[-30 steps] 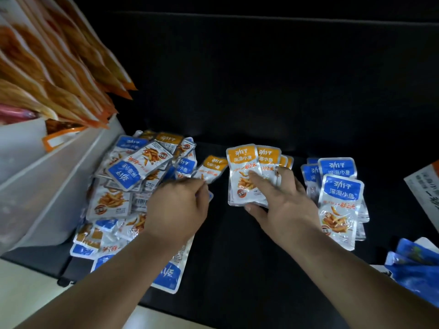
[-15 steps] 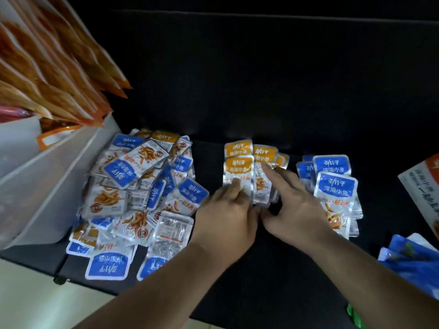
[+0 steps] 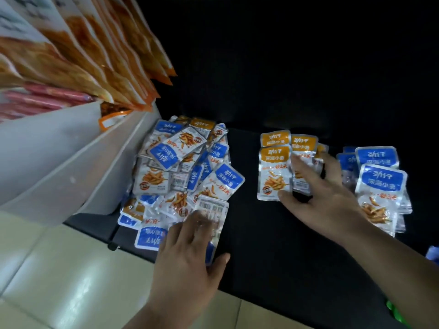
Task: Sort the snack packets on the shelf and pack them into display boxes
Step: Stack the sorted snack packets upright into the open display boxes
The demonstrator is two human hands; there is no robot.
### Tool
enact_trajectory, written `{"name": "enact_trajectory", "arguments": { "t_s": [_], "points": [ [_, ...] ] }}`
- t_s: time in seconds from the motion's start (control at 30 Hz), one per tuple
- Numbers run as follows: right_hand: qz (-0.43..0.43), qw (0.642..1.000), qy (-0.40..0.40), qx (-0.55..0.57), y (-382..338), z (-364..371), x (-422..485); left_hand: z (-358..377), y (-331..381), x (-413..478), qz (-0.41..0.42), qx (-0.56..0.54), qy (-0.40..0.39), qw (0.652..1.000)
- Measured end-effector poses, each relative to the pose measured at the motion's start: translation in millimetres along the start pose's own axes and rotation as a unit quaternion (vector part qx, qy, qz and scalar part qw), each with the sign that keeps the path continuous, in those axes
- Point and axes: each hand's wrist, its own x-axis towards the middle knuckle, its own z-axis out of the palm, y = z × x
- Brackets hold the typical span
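On shelf: three packet groups; left hand flat on face-down packet, right hand flat on orange stack.

One wide-angle camera on the person's head looks forward and steeply down, close over the shelf, whose front edge crosses the lower view.

1. a mixed pile of small silver snack packets, blue and orange tops jumbled at all angles, lies at the left of the black shelf.
2. orange-topped packets lie face up and overlapping at mid-shelf.
3. blue-topped packets sit stacked face up on the right, just beside the orange ones.
4. one back-up packet at the pile's near edge shows its barcode.
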Motion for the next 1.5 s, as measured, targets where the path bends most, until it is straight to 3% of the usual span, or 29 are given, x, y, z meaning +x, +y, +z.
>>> {"name": "enact_trajectory", "arguments": {
  "t_s": [0.13,0.27,0.33,0.37,0.43,0.53,0.7,0.83,1.0,1.17,1.4,1.5],
  "points": [
    [0.025,0.99,0.009,0.14,-2.8,8.6,-5.9,4.8,1.8,-3.0,-0.004,-0.074,0.015,0.997],
    [-0.045,0.986,0.124,0.099,-29.9,17.3,-35.7,-7.8,6.6,5.9,-0.021,-0.181,0.069,0.981],
    [-0.019,0.981,0.058,0.181,-50.6,22.4,-55.0,-17.6,9.6,8.0,-0.033,-0.209,0.097,0.972],
    [0.029,0.962,-0.011,0.271,-64.2,23.0,-63.1,-22.8,12.8,9.4,-0.037,-0.22,0.111,0.968],
    [0.104,0.882,-0.13,0.441,-86.1,26.6,-73.4,-30.3,23.2,11.5,-0.027,-0.227,0.128,0.965],
    [0.11,0.831,-0.174,0.516,-102.2,32.1,-73.2,-27.9,35.8,14.3,0.007,-0.239,0.109,0.965],
    [0.168,0.837,-0.116,0.507,-87.6,30.4,-60.7,-29.8,27.7,28.9,0.062,-0.337,0.017,0.939],
    [0.198,0.843,-0.084,0.493,-70.7,26.5,-59.0,-18.4,6.4,60.3,0.05,-0.157,0.071,0.984],
    [0.197,0.868,-0.019,0.455,-62.4,25.0,-60.5,-3.3,2.3,66.3,0.07,-0.044,-0.01,0.997],
    [0.185,0.878,-0.028,0.441,-60.0,18.5,-64.4,-3.0,12.2,55.5,0.098,0.012,0.036,0.994],
    [0.125,0.91,-0.049,0.392,-72.7,-16.8,-77.4,-46.8,21.5,54.0,0.079,-0.034,0.108,0.99],
    [0.098,0.939,-0.058,0.325,-88.3,-53.3,-88.9,-84.1,26.6,57.9,0.024,-0.131,0.089,0.987]
  ]
}}
